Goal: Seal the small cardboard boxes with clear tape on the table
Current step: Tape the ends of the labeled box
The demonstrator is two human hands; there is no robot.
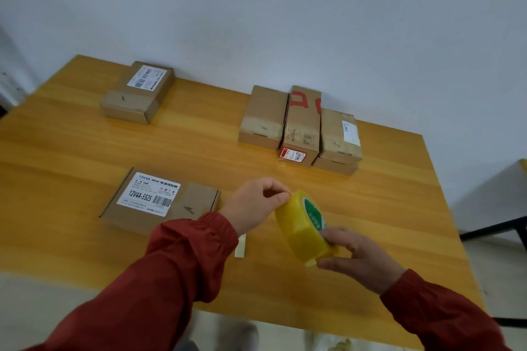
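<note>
A yellowish roll of clear tape (pixel 302 228) with a green-and-white core label is held above the wooden table (pixel 385 208). My right hand (pixel 359 258) grips the roll's lower right side. My left hand (pixel 253 206) pinches at the roll's upper edge with thumb and fingertip. A flat cardboard box (pixel 182 208) with a white "12V4A-5525" label lies just left of my left hand. Both sleeves are red.
A similar labelled box (pixel 137 94) sits at the far left. Several small boxes (pixel 302 128) are grouped at the back right near the wall, one with red markings. A pale strip (pixel 240 248) lies on the table under my left wrist. A dark chair frame (pixel 502 228) stands off the right edge.
</note>
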